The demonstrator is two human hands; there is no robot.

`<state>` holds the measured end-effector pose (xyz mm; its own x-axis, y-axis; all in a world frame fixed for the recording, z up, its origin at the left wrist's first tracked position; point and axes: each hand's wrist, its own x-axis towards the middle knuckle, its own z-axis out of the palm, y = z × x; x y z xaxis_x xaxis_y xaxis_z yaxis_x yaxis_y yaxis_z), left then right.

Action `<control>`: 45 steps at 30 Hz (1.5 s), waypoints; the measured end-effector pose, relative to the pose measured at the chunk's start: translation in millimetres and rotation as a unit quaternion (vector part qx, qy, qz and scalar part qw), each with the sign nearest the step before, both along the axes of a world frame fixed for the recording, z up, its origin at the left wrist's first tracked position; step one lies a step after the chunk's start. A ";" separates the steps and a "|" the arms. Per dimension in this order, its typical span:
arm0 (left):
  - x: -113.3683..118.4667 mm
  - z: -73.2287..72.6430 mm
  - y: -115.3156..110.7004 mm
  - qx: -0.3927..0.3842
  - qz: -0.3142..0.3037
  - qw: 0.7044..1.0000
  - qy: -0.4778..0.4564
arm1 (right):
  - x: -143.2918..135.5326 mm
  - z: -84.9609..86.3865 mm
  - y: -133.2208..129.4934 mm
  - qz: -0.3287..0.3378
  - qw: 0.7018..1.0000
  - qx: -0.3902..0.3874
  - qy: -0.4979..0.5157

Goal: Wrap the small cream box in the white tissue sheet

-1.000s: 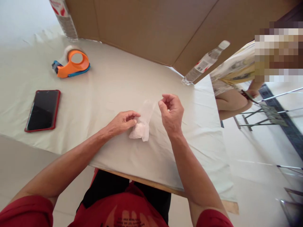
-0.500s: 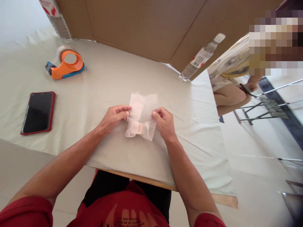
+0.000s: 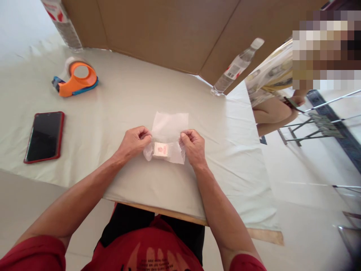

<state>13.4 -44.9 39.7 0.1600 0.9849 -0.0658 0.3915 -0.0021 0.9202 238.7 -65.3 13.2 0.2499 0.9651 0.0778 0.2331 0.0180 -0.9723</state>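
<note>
A translucent white wrapping sheet (image 3: 170, 123), which looks like thin foam or bubble wrap, lies on the cloth-covered table in front of me. On its near part rests a small pale box (image 3: 161, 149) with red print, partly covered by the sheet. My left hand (image 3: 137, 140) pinches the sheet's left edge between thumb and fingers. At the opposite edge, my right hand (image 3: 193, 143) pinches the sheet the same way. The near end of the sheet is crumpled around the box.
An orange tape dispenser (image 3: 78, 78) and a phone in a red case (image 3: 45, 136) lie at left. Water bottles (image 3: 235, 69) stand before a brown cardboard panel (image 3: 158, 35). A person (image 3: 272, 109) sits at right beside a folding stool (image 3: 324, 126).
The sheet has been spread wider and flatter, and more of the box's printed face shows. My left hand has closed into a pinch and shifted slightly left.
</note>
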 end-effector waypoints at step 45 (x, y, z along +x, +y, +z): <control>-5.8 -26.8 1.9 0.177 -0.309 0.901 0.249 | 54.6 12.5 -56.0 0.021 0.952 0.066 -0.297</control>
<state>7.7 -43.0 13.0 0.7221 0.6915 0.0209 0.5784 -0.6200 0.5301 293.3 -121.3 25.6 0.0845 0.9454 0.3148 0.7372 0.1533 -0.6580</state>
